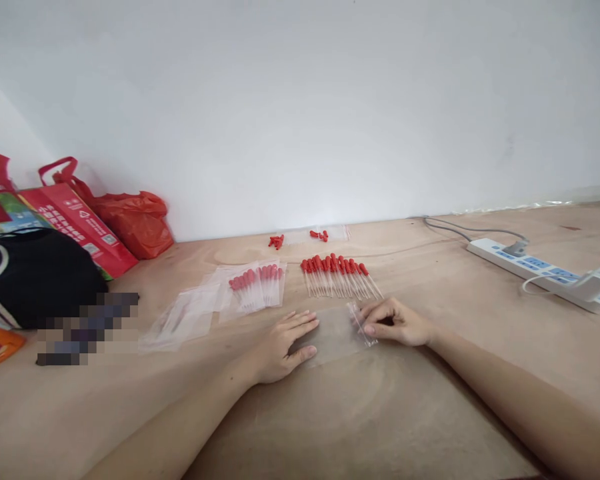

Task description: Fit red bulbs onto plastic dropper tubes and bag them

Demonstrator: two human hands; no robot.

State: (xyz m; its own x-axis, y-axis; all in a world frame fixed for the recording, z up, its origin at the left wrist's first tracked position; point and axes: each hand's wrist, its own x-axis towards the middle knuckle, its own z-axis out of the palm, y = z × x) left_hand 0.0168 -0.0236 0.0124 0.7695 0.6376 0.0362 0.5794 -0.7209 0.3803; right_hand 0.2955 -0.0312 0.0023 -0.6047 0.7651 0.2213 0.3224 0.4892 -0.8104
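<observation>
A clear plastic zip bag [330, 333] lies flat on the wooden table, with nothing visible inside. My left hand [285, 347] rests palm down on its left end, fingers stretched out. At the bag's right end, my right hand [393, 323] pinches the zip edge between thumb and fingers. Just beyond the bag, several droppers [337, 273] with red rubber bulbs and thin clear tubes lie side by side in a row. To their left, bagged droppers [253, 283] lie on overlapping clear bags [190, 313].
Loose red bulbs [276, 241] and more bags [340, 232] lie by the wall. A white power strip [540, 270] with a grey cable is at the right. Red shopping bags [90, 220] and a black bag [40, 277] stand at the left, near a blurred dark item [90, 330].
</observation>
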